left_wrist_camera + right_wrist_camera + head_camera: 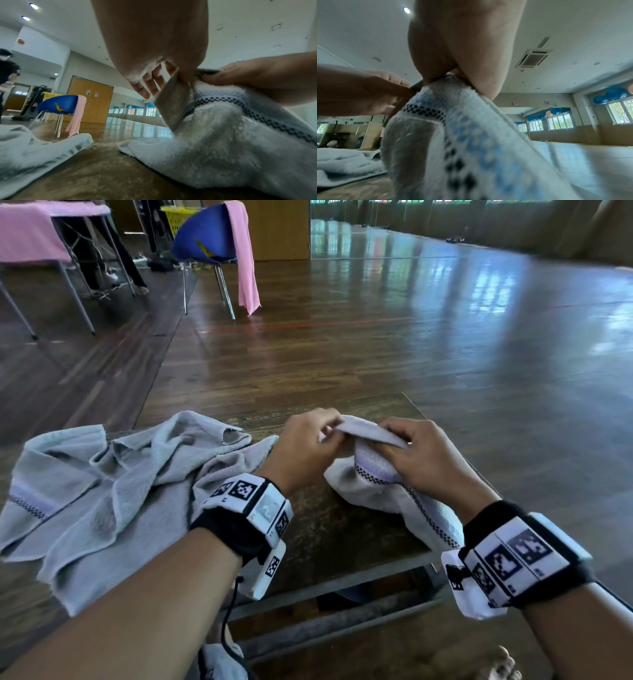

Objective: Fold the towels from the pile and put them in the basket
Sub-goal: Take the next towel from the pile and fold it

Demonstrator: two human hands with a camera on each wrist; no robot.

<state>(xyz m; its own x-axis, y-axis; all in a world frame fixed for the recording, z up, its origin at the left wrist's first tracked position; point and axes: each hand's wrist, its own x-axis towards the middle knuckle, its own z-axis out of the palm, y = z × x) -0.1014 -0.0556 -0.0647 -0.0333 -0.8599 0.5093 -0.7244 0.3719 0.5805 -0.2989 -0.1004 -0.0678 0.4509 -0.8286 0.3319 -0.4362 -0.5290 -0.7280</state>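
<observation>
A: The left hand point(306, 445) pinched the top edge of the white towel point(373, 470), thumb and forefinger nipped on the hem; the left wrist view showed its other fingers point(147, 86) hanging loose and straight below the pinch.

B: And the right hand point(421, 455) met it at the same raised edge, fingers curled down over the fold and gripping the cloth. The two hands sat just beside each other, nearly touching, with the hem stretched between them.

A: From the right wrist view the towel rose in a peak into that grip, its band of blue weave and dark checks running down toward the camera.

B: The rest of it drooped onto the small brown table point(329, 529), one end trailing off the near right edge past the right wrist.

A: To the left lay the grey towel point(113, 494), crumpled and unfolded, spilling over the table's left side, apart from the white one with bare tabletop between.

B: Farther out, a blue chair point(205, 237) stood on the wooden floor point(411, 354) with a pink cloth point(245, 258) draped over its back. Behind it, a yellow basket point(178, 219) peeked out, well apart from the table.
</observation>
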